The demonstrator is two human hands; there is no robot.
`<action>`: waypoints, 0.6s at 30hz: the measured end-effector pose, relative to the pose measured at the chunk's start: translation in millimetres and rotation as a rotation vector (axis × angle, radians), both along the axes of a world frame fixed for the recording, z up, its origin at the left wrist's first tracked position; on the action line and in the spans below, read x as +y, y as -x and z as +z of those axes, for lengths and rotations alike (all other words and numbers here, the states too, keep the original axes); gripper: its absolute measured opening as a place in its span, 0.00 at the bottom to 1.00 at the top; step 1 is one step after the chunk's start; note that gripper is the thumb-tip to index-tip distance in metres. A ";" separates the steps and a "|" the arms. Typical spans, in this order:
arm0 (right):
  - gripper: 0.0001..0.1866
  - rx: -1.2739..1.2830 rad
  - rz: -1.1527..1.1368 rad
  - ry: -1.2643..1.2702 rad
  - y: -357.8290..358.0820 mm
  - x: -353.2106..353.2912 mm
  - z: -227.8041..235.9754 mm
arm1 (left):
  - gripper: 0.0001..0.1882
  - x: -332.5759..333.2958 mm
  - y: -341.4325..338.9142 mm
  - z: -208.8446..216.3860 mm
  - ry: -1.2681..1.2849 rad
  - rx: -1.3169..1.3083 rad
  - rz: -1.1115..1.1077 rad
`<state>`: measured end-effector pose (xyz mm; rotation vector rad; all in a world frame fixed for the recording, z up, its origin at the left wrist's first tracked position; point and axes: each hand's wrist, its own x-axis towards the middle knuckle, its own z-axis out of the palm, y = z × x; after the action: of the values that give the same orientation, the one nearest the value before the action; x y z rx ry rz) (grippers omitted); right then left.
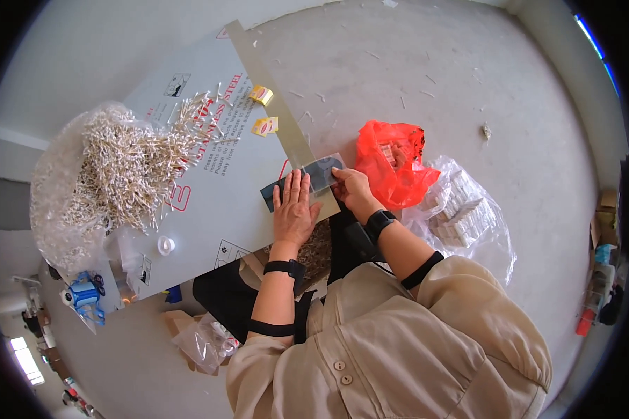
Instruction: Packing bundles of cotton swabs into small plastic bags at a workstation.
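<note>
My left hand (295, 213) lies palm down with its fingers stretched out over a dark, flat rectangular strip (268, 196) near the table's right corner. Clear plastic film (317, 183), perhaps a small bag, overlaps the strip's right part. My right hand (353, 190) pinches the edge of this film between thumb and fingers. Left of my hands, a big heap of cotton swabs (129, 164) spills out of a clear plastic bag (45, 209). Two small yellow boxes (261, 95) (265, 126) lie near the table's far right edge.
The table (217, 202) has a printed grey top. A small white round container (165, 245) and a blue-and-white object (85, 293) are on its left. Beyond its right edge are a red plastic bag (388, 167) and a clear bag of white packets (461, 213). Swabs litter the floor.
</note>
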<state>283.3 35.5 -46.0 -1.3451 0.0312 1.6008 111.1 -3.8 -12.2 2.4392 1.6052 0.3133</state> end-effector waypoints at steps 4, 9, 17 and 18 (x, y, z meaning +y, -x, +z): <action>0.08 -0.059 0.094 -0.042 -7.9 -0.2 -0.8 | 0.39 0.7 -1.7 -0.1 0.010 0.011 0.010; 0.08 -0.132 0.070 -0.076 -16.3 -4.2 6.4 | 0.39 0.6 -0.7 -1.2 -0.006 0.000 0.007; 0.07 -0.078 0.070 -0.051 -32.7 -1.8 12.3 | 0.39 -2.7 -3.3 0.7 -0.026 -0.067 0.040; 0.07 -0.081 0.070 -0.053 -32.5 1.6 11.3 | 0.39 -3.6 -6.0 1.9 -0.028 -0.071 0.040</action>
<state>315.8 37.0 -34.6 -1.3823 -0.1073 1.5925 117.2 -7.4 -10.3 2.3903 1.6327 0.4265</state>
